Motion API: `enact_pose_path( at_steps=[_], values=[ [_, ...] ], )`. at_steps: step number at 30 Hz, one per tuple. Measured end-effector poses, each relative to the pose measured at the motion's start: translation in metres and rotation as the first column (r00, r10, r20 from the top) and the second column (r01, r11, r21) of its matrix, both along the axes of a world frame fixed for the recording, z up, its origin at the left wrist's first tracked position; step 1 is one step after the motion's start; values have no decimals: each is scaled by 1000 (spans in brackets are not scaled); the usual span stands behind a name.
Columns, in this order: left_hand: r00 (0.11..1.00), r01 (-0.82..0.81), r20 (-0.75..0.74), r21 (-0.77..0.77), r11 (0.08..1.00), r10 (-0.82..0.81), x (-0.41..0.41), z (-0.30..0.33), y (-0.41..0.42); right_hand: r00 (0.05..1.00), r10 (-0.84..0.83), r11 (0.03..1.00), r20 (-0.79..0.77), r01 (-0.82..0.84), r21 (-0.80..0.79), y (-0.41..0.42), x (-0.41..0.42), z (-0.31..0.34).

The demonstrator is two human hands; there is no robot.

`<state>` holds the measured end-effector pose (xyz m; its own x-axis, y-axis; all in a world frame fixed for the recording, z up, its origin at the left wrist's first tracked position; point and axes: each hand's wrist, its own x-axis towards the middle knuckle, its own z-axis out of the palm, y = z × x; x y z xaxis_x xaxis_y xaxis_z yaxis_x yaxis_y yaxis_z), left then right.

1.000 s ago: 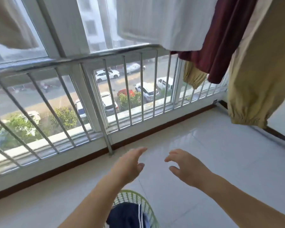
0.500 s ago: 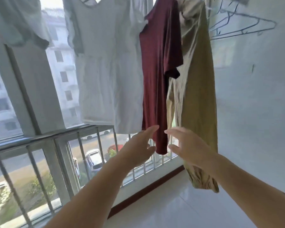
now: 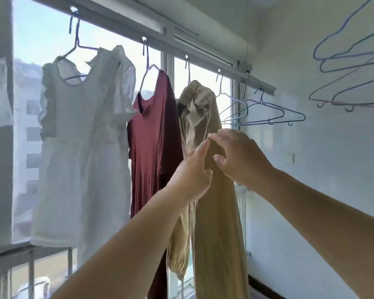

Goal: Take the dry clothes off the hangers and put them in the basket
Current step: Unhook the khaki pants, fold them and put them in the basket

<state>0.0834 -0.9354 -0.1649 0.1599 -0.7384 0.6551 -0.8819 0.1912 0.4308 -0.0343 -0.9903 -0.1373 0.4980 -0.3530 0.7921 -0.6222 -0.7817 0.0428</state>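
Note:
Khaki trousers hang from a wire hanger on the rail by the window. To their left hang a dark red T-shirt and a white dress, each on its own hanger. Both my hands are raised to the trousers just below the waistband. My left hand touches the cloth from the left with fingers apart. My right hand curls over the cloth from the right; whether it grips is unclear. The basket is out of view.
Several bare blue wire hangers hang on the rail right of the trousers. More bare hangers hang at the upper right before the white wall. A metal railing runs along the window at lower left.
My view has tilted up from the floor and basket to the hanging rail. Both hands rose from low over the floor to the khaki trousers.

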Motion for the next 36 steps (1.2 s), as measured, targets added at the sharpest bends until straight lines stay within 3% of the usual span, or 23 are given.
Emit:
enact_pose_path(
  at_steps=[9,16,21,26,32,36],
  values=[
    [970,-120,-234,-248,961,61,4,104,-89,993,-74,992,91,82,-96,-55,33,92],
    [880,-109,-467,-368,923,-82,45,182,-150,984,-68,992,164,85,-96,-97,75,162],
    [893,-102,-433,-453,886,-119,85,212,-183,987,-56,997,150,64,-45,-120,99,193],
    [953,-129,-303,-430,893,-9,120,226,-213,989,-64,998,132,67,-16,-142,112,206],
    [953,-44,-298,-342,939,-63,132,231,-234,991,-63,998,116,60,23,-164,115,211],
    [948,15,-283,-421,907,-147,130,230,-239,992,-42,999,117,40,22,-181,112,213]
  ],
)
